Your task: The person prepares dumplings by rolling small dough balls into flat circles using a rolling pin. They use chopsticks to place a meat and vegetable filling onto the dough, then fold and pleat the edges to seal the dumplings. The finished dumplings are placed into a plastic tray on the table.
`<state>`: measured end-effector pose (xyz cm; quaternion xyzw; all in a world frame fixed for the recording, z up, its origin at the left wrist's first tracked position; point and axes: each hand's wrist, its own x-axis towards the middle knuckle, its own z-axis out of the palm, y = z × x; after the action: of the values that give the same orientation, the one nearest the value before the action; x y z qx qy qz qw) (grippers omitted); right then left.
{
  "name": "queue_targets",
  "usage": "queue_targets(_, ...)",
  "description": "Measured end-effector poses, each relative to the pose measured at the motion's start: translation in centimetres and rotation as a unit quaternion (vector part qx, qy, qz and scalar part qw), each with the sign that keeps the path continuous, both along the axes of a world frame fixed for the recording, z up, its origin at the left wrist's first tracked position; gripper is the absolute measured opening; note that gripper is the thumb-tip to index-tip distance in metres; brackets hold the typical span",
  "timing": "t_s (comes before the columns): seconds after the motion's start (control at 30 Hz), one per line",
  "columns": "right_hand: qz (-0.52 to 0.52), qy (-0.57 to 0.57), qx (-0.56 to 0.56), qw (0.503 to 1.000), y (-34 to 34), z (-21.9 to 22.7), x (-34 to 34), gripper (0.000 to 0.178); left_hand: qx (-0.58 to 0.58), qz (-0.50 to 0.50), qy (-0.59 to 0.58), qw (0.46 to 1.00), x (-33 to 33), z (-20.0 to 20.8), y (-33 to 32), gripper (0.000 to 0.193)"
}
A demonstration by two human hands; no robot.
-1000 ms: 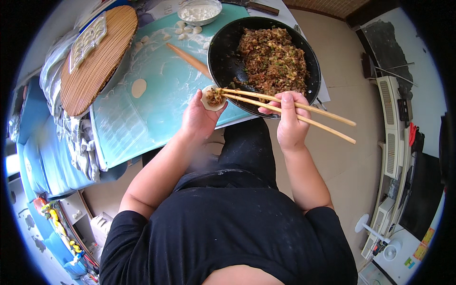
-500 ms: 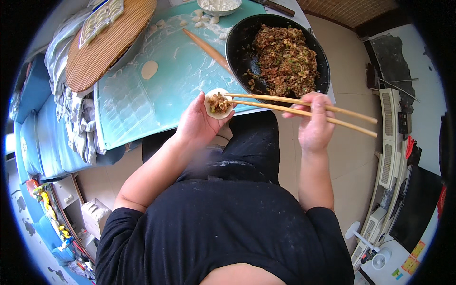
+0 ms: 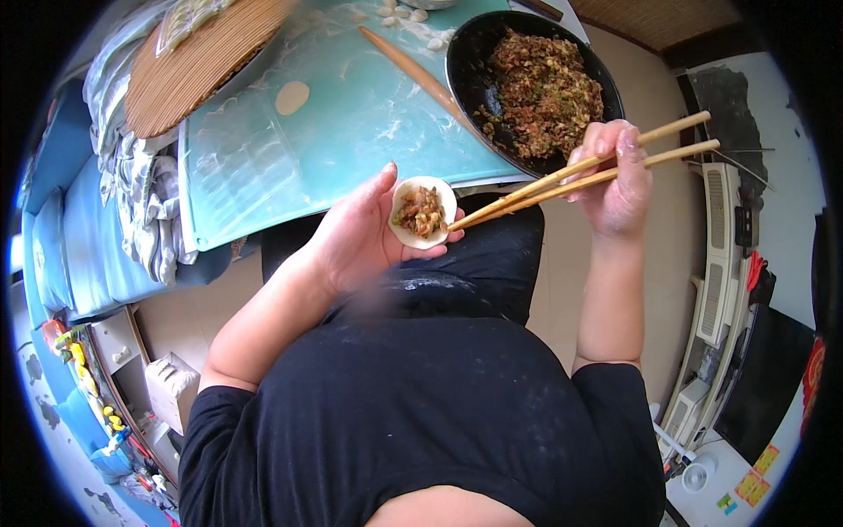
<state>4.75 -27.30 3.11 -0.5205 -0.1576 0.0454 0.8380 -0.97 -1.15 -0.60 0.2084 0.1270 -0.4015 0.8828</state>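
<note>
My left hand (image 3: 356, 233) cradles a round white dumpling wrapper (image 3: 448, 200) above my lap, with the thumb to its left and fingers beneath. A mound of chopped brown and green filling (image 3: 420, 211) lies on the wrapper. With my right hand (image 3: 619, 184) I grip a pair of wooden chopsticks (image 3: 680, 129). Their tips come together at the wrapper's right edge, beside my left fingertips. Behind my right hand sits a black pan (image 3: 467, 81) holding a large heap of the same filling (image 3: 553, 92).
A floury turquoise mat (image 3: 351, 132) covers the table. On it rest a flat wrapper (image 3: 292, 97), a wooden rolling pin (image 3: 417, 72) and several small dough pieces (image 3: 435, 44). A round slatted tray (image 3: 189, 75) is at far left, next to bunched cloth (image 3: 149, 211).
My left hand and the wrapper have come lower, toward my body. The chopstick tips have left the filling for the wrapper's right edge, and my right hand has shifted right and up.
</note>
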Motion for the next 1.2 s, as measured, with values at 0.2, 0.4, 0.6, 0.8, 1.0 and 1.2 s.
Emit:
queue_targets(0.2, 0.075, 0.036, 0.000, 0.997, 4.2, -0.6, 0.6, 0.032, 0.014, -0.019, 0.000, 1.000, -1.7, 1.2, 2.0, 0.062)
queue_targets(0.4, 0.079, 0.016, 0.046, 0.996, 5.4, -0.8, 1.2, 0.031, 0.055, 0.053, 0.037, 0.996, -2.9, 1.6, 2.8, 0.062)
queue_targets(0.6, 0.073, 0.038, 0.013, 0.996, 6.6, -1.8, 1.2, 0.031, 0.005, 0.042, 0.021, 0.999, -2.8, 1.1, 2.8, 0.059)
queue_targets(0.8, 0.053, 0.016, 0.042, 0.998, 7.0, -1.2, 0.0, 0.031, 0.072, 0.094, 0.008, 0.993, -2.9, 1.0, 2.7, 0.059)
queue_targets(1.0, 0.015, 0.041, 0.005, 0.999, 7.2, -2.6, -0.2, 0.030, 0.047, 0.101, -0.011, 0.994, -3.0, 1.0, 3.0, 0.059)
queue_targets(1.2, -0.012, 0.079, 0.038, 0.996, 8.4, -2.2, -0.2, 0.033, 0.048, 0.112, -0.013, 0.992, -3.1, 0.8, 3.6, 0.060)
